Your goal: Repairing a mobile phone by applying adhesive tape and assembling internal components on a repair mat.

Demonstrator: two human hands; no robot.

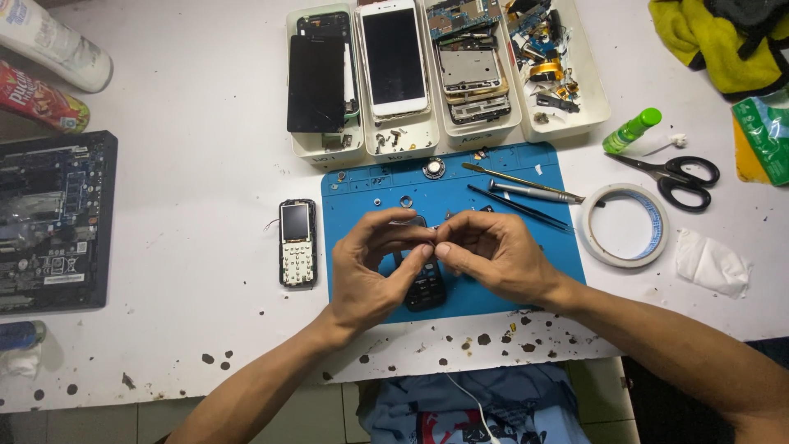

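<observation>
Both hands meet over the blue mat (509, 177): the left hand (374, 267) and right hand (493, 255) close their fingertips on a small dark phone (425, 284), which sits on the mat beneath them. What they pinch is too small to tell. A slip could flick tiny screws (405, 201) off the mat, or a hard squeeze could crack the phone.

Bare table (205, 181) lies left of the joined hands beyond the keypad phone (297, 242). Ahead, tools (526, 191) and trays (444, 131) block passage; to the right, tape roll (622, 226) and scissors (674, 177) obstruct.
</observation>
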